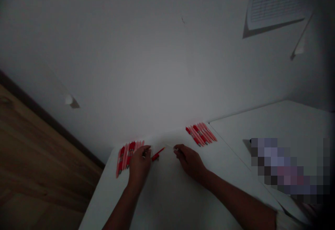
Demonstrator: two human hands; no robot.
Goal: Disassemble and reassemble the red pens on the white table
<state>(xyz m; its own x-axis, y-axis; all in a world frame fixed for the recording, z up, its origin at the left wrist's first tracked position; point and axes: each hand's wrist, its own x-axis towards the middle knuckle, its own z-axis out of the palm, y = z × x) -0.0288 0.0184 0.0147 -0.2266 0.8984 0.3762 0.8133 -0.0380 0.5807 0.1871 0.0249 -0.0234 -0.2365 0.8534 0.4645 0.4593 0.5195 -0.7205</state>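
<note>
My left hand [139,165] rests on a white table [167,195] with its fingers closed on a red pen part [157,153] that points up and to the right. My right hand [190,161] lies a little to the right, fingers pinched on a thin pale piece [171,146] whose tip comes close to the red part. A row of red and pink pens [128,156] lies just left of my left hand. A second row of red and pink pens [201,133] lies beyond my right hand, near the table's far edge.
A white wall [146,59] rises right behind the table, with a vent grille [274,3] at the upper right. Wooden floor [31,153] shows on the left. A second white surface [277,122] adjoins on the right, with a blurred-out patch on it.
</note>
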